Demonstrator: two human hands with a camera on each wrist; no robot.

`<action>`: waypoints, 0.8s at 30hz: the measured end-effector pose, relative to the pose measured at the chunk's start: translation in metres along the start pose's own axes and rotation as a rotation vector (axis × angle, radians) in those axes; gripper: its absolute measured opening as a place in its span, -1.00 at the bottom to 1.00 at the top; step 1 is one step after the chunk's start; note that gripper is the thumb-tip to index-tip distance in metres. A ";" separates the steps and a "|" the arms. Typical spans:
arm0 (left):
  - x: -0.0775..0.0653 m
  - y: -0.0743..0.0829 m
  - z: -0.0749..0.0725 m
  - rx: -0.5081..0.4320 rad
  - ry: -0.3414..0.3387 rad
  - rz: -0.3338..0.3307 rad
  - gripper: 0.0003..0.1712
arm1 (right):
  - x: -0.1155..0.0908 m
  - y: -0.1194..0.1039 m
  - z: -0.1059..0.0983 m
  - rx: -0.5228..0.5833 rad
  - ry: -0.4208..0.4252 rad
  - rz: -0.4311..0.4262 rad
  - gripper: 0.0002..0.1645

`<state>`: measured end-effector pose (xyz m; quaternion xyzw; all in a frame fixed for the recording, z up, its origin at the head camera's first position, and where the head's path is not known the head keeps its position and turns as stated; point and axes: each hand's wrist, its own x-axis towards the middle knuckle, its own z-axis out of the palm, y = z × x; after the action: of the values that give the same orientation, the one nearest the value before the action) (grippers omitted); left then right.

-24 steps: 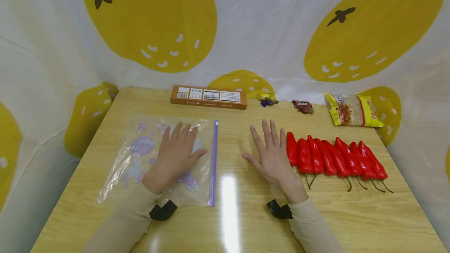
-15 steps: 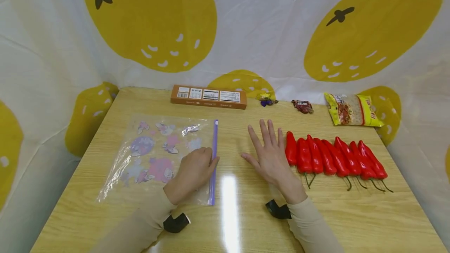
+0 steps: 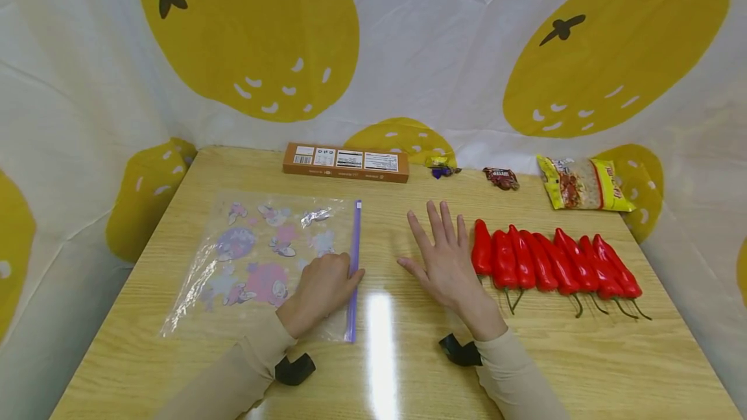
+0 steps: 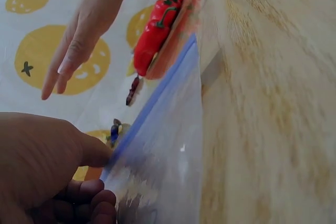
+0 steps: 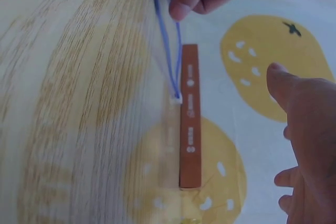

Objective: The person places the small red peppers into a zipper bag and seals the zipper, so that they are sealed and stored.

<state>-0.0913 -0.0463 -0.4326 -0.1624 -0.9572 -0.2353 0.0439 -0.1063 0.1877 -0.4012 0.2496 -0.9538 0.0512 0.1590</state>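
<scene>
A clear zip bag (image 3: pixel 233 316) printed with pastel bunny figures lies flat on the left of the table, its purple zip edge (image 3: pixel 353 316) facing right. My left hand (image 3: pixel 321 290) pinches that edge near its middle, thumb on the outer side and fingers curled. In the right wrist view, the two purple strips (image 5: pixel 165 40) stand slightly apart below the left thumb. My right hand (image 3: pixel 448 268) holds nothing and hovers over the table with fingers spread, between the bag and a row of red peppers (image 3: pixel 543 261) with green stems.
Along the back stand an orange-brown box (image 3: pixel 344 162), a small yellow and blue wrapped sweet (image 3: pixel 443 167), a dark red wrapped sweet (image 3: pixel 501 178) and a yellow snack packet (image 3: pixel 583 183). A white curtain (image 3: pixel 432 37) with yellow fruit prints surrounds the table.
My left hand, spread flat over the bag before, has moved right and toward me and taken hold of the zip edge. My right hand has barely shifted left.
</scene>
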 end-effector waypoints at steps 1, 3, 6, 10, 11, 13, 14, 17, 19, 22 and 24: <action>0.000 0.000 0.000 -0.008 -0.001 -0.004 -0.55 | 0.000 0.000 0.000 0.000 0.000 -0.001 -0.09; 0.000 -0.001 0.000 -0.024 -0.001 -0.012 -0.55 | 0.000 -0.001 0.000 0.002 -0.010 0.001 -0.09; -0.001 -0.001 -0.001 -0.049 0.005 -0.011 -0.55 | 0.000 -0.003 -0.001 0.002 -0.031 0.003 -0.11; -0.001 -0.002 -0.003 -0.061 0.010 0.000 -0.58 | 0.000 -0.006 0.000 0.014 -0.037 -0.018 -0.14; -0.001 -0.001 -0.004 -0.058 0.010 0.004 -0.59 | 0.001 -0.007 0.000 0.023 -0.030 -0.027 -0.15; -0.001 -0.001 -0.007 -0.046 0.019 0.010 -0.61 | 0.002 -0.010 0.001 0.056 0.001 -0.055 -0.17; -0.001 0.000 -0.008 -0.042 0.025 0.013 -0.62 | 0.003 -0.012 0.001 0.079 0.016 -0.066 -0.19; -0.001 0.001 -0.014 -0.035 0.039 0.023 -0.63 | 0.004 -0.018 0.002 0.171 0.070 -0.099 -0.28; -0.001 0.001 -0.017 -0.038 0.044 0.026 -0.63 | 0.003 -0.024 0.002 0.232 0.095 -0.117 -0.36; -0.001 0.002 -0.021 -0.044 0.046 0.029 -0.63 | 0.003 -0.032 0.003 0.310 0.107 -0.150 -0.46; -0.002 0.004 -0.024 -0.043 0.058 0.031 -0.63 | 0.002 -0.037 0.004 0.350 0.090 -0.171 -0.48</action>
<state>-0.0884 -0.0548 -0.4103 -0.1710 -0.9477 -0.2599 0.0718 -0.0904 0.1539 -0.4035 0.3510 -0.8976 0.2137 0.1597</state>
